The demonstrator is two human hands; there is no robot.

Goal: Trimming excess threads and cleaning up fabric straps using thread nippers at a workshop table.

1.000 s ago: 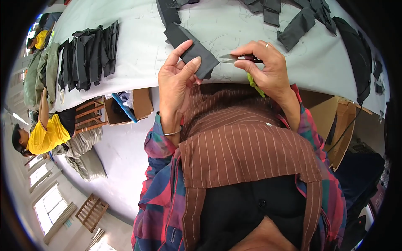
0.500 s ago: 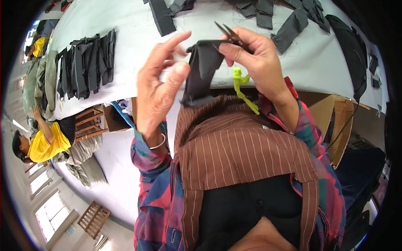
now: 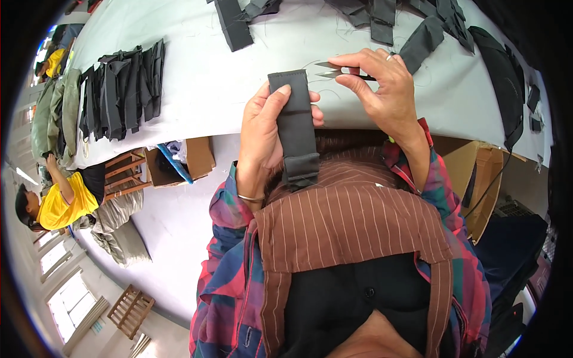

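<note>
A flat black fabric strip (image 3: 295,122) hangs from my left hand (image 3: 262,122), which is closed on it, thumb on top and fingers behind. Its top end is straight and stitched, while the lower end folds over near my brown striped apron. To the right, my right hand (image 3: 385,86) pinches a pair of dark thread snips (image 3: 352,73) between thumb and fingers. The snips' blades are apart and point left toward the strip's top corner, with a gap between them and the fabric. Thin loose threads lie on the white table (image 3: 197,71) behind.
A row of black fabric pieces (image 3: 122,89) lies at the table's left. More black strips (image 3: 424,42) are scattered at the far side. A black bag-like item (image 3: 498,83) rests at right. Cardboard boxes (image 3: 486,185) stand below the edge. A person in yellow (image 3: 68,200) works at far left.
My left hand has moved right and taken hold of the strip, now turned flat and upright. My right hand has let go of the strip and moved right with the snips. The yellow-green cord has dropped from view.
</note>
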